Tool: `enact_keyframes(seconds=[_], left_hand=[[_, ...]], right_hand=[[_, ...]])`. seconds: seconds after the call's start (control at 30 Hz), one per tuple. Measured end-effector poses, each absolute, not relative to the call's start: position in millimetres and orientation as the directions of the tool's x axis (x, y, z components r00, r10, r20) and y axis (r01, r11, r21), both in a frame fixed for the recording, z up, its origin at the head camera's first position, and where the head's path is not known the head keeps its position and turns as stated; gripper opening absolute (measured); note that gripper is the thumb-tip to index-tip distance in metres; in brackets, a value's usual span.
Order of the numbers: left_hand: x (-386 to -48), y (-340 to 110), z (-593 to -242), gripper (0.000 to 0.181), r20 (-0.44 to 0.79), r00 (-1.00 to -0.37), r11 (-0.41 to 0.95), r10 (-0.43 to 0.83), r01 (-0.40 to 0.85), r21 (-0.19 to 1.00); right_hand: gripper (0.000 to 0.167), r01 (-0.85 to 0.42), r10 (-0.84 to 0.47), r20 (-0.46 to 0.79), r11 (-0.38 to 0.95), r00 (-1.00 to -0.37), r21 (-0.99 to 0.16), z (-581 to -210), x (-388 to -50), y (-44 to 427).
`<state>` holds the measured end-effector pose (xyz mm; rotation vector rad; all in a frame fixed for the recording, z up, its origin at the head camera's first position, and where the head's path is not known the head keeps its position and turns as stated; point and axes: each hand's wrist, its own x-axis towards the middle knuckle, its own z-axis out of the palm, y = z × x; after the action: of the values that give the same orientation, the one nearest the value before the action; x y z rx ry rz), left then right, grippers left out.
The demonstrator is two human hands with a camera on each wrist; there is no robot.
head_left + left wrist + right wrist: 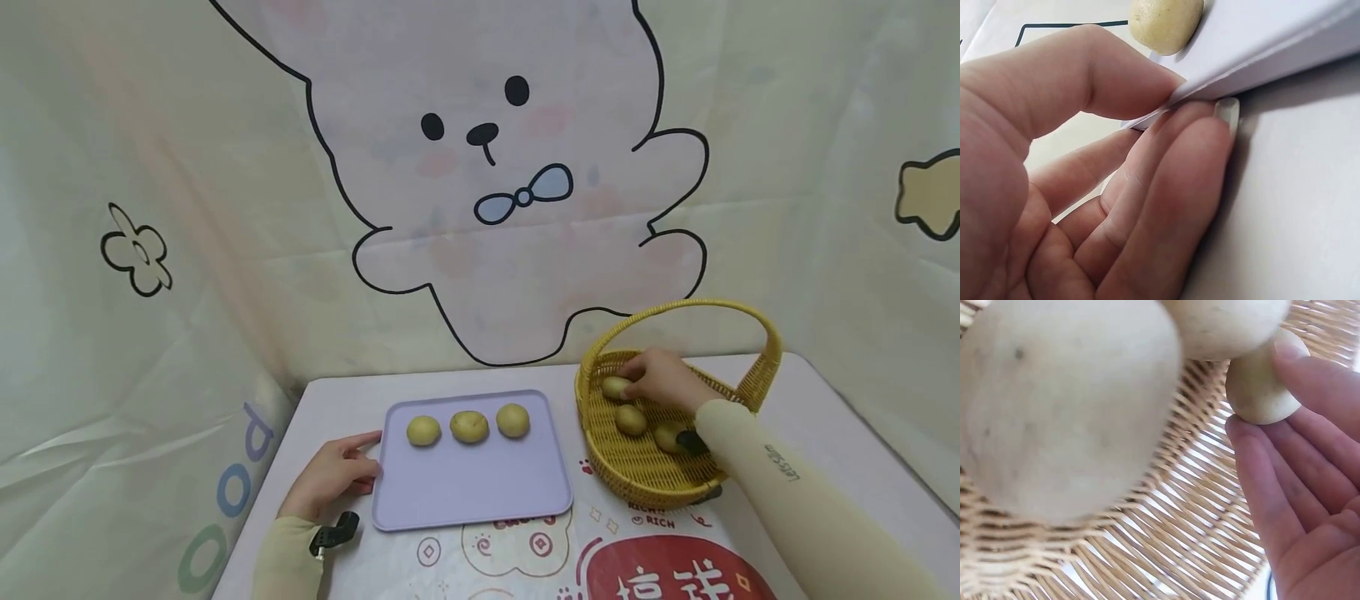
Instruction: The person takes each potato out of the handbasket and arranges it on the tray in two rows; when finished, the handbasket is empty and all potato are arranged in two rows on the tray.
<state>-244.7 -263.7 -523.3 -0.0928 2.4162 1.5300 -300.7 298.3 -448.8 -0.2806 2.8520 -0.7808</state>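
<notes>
In the head view, a pale purple tray (472, 492) bears three potatoes (469, 427) in a row along its far half. My left hand (330, 475) is at the tray's left edge; the left wrist view shows thumb and fingers pinching the tray rim (1241, 72), near one potato (1166, 22). Inside the yellow wicker basket (637, 487), my right hand (663, 379) grips a small potato (616, 387) near the far left wall. From the right wrist, that potato (1263, 387) sits between thumb and fingers. Two more potatoes (631, 420) lie in the basket, one partly hidden by the wrist device.
The basket's tall handle (697, 304) arches over it, close to my right forearm. A white table (337, 400) carries a printed sheet with red lettering (675, 575) at the front. Behind stands a cloth backdrop with a bear drawing (487, 275).
</notes>
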Motion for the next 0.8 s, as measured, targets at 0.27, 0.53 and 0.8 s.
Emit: enact_keyframes(seconds=[0.27, 0.53, 0.8], left_hand=[[-242.5, -270.3, -525.2, 0.073, -0.272, -0.959, 0.46, 0.082, -0.206, 0.864], [-241.6, -272.1, -527.5, 0.073, -0.272, -0.96, 0.447, 0.074, -0.212, 0.869], [-244.9, -263.3, -524.9, 0.072, -0.275, -0.958, 0.45, 0.079, -0.211, 0.868]], right_hand=[[0.035, -0.195, -0.245, -0.031, 0.836, -0.969, -0.513, -414.2, -274.9, 289.3], [0.037, -0.216, -0.21, 0.072, 0.826, -0.975, -0.52, -393.6, -220.6, 273.2], [0.036, -0.248, -0.185, 0.17, 0.822, -0.968, -0.512, -393.7, -176.5, 240.5]])
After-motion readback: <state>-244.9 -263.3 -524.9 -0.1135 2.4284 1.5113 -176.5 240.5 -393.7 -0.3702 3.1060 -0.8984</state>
